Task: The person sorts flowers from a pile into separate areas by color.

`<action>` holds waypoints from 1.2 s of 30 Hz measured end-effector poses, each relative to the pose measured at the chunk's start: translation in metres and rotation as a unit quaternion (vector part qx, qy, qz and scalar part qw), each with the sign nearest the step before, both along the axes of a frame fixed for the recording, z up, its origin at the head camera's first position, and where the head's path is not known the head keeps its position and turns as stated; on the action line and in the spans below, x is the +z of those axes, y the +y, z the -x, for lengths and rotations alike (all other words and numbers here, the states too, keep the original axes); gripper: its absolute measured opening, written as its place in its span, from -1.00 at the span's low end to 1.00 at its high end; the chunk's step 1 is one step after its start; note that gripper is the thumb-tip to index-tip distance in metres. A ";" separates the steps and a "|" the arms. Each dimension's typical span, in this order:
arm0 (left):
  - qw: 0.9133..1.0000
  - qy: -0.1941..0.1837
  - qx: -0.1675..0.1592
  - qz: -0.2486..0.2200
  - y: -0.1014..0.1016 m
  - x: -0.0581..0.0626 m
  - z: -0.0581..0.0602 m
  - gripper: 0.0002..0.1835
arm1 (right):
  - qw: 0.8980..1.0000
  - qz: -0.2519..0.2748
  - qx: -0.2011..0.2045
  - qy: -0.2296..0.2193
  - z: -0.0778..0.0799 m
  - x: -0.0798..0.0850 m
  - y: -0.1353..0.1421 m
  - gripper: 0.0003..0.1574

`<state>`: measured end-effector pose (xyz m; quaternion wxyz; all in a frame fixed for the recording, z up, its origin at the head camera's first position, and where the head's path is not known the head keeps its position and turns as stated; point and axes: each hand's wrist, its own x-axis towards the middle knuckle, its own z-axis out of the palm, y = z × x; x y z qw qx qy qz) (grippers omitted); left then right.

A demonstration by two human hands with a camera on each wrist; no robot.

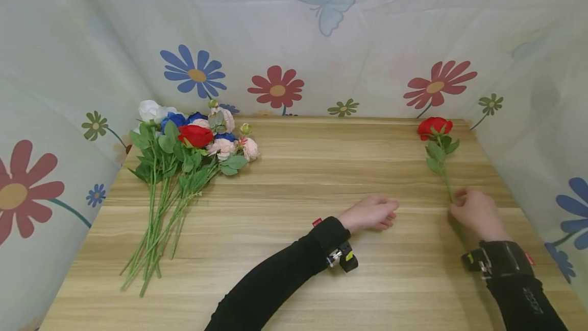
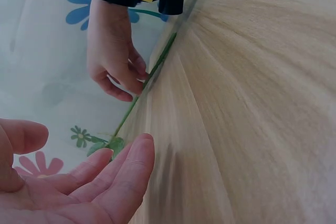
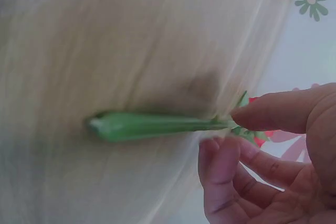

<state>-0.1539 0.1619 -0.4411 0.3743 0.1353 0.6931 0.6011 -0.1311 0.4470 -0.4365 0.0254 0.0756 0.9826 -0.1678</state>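
Observation:
On the right side of the table, my right hand (image 1: 475,213) pinches the green stem (image 3: 157,125) of a red artificial rose (image 1: 434,127) between thumb and fingers. The bloom points toward the back edge, with green leaves (image 1: 436,153) just below it. In the right wrist view the cut end of the stem sticks out past the fingertips, and the bloom is mostly hidden behind the thumb. My left hand (image 1: 371,213) hovers over the middle of the table to the left of the rose, fingers loosely extended, holding nothing. Its palm and fingers (image 2: 118,184) fill the lower left wrist view.
A bunch of artificial flowers (image 1: 195,137) lies at the left of the wooden table (image 1: 321,167), with white, blue, red and pink blooms and long green stems (image 1: 156,229). A curtain (image 1: 386,19) printed with flowers and a butterfly surrounds the table's back and sides.

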 end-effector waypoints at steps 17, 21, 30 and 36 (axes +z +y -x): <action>0.966 0.234 0.016 0.111 -0.079 -0.001 0.023 -0.47 | 0.974 0.123 0.070 0.176 0.025 0.013 -0.125 -0.70; 0.957 0.254 0.054 0.132 -0.114 0.003 0.026 -0.46 | 0.969 0.174 0.078 0.155 0.033 0.009 -0.164 -0.67; 0.913 0.306 0.155 0.220 -0.196 0.001 0.021 -0.47 | 0.923 0.365 0.083 0.087 0.047 -0.007 -0.245 -0.57; 0.857 0.368 0.192 0.304 -0.234 0.003 0.010 -0.50 | 0.894 0.433 0.100 0.053 0.048 -0.009 -0.292 -0.50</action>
